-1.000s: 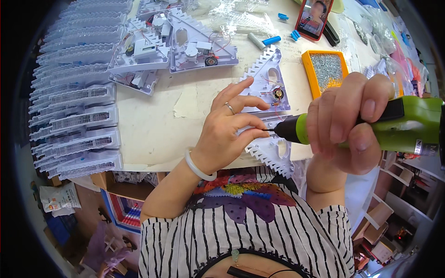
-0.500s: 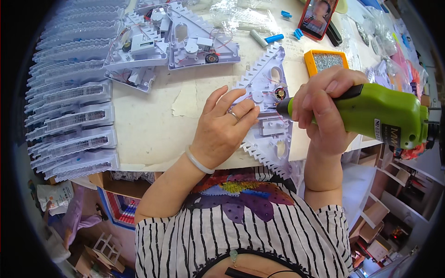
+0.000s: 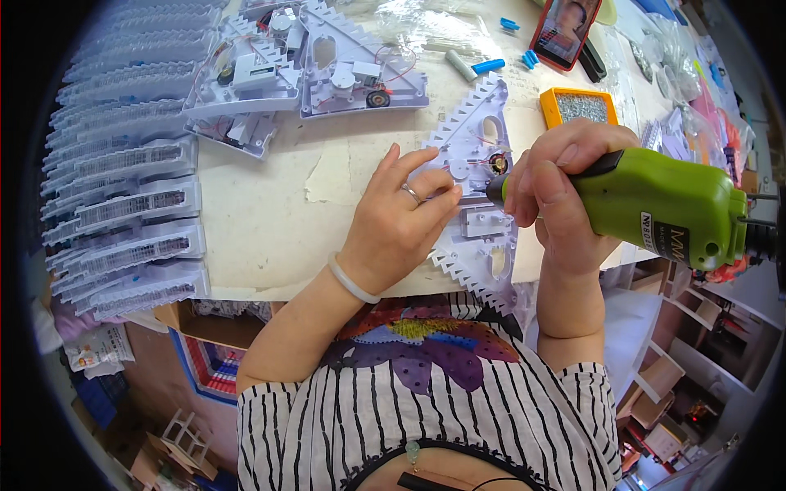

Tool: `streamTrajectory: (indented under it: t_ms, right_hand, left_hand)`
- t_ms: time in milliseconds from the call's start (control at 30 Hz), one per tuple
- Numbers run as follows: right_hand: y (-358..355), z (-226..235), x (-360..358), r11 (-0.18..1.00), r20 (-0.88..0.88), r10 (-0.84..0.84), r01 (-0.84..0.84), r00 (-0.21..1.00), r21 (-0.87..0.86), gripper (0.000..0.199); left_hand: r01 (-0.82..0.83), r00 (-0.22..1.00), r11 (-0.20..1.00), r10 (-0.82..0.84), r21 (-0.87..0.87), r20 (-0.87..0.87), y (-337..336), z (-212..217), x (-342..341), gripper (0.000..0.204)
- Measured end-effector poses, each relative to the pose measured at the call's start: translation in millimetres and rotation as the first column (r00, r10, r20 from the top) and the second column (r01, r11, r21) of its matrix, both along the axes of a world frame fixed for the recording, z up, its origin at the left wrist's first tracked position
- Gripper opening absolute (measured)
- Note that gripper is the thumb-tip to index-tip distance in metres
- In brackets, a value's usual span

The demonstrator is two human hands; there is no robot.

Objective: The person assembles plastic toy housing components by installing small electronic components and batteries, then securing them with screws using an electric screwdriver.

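My right hand (image 3: pixel 573 184) is wrapped round a green electric screwdriver (image 3: pixel 667 204). The tool lies nearly level, its black nose pointing left over a white plastic housing (image 3: pixel 491 237). This housing has toothed edges, a small round motor-like part, thin red wires and a battery-box-like block. My left hand (image 3: pixel 401 209), wearing a ring and a pale bangle, steadies the housing's left side. Its thumb and forefinger are bent close together by the screwdriver nose; the other fingers are bent and apart. Whether a small screw sits between the fingertips cannot be made out.
Long stacks of white toothed parts (image 3: pixel 135 196) line the left side. Similar wired housings (image 3: pixel 352 78) lie at the back. An orange tray (image 3: pixel 550 110) of small metal pieces, blue pieces (image 3: pixel 489 67), and a phone (image 3: pixel 563 33) sit at back right.
The screwdriver and my right hand have shifted slightly left and down. My left hand has barely moved; the view has shifted a little.
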State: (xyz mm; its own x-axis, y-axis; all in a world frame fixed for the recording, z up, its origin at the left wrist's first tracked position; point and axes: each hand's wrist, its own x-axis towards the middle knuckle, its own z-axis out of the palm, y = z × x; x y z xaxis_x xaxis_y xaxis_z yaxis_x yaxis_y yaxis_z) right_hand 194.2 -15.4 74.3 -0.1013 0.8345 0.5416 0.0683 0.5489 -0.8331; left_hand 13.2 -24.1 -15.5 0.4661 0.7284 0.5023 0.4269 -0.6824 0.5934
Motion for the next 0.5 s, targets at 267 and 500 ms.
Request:
streamTrajectory:
  t_ms: [267, 500]
  right_hand:
    - [5.1, 3.3, -0.9, 0.997, 0.191, 0.043, -0.053, 0.981, 0.049, 0.027]
    - [8.1, 2.2, 2.8, 0.997, 0.072, -0.027, 0.032, 0.997, -0.072, 0.021]
  left_hand:
    - [-0.004, 0.977, 0.993, 0.028, -0.114, 0.21, 5.9, -3.0, 5.9, 0.013]
    - [-0.106, 0.968, 0.982, 0.137, -0.153, 0.208, 6.2, -3.7, 12.2, 0.01]
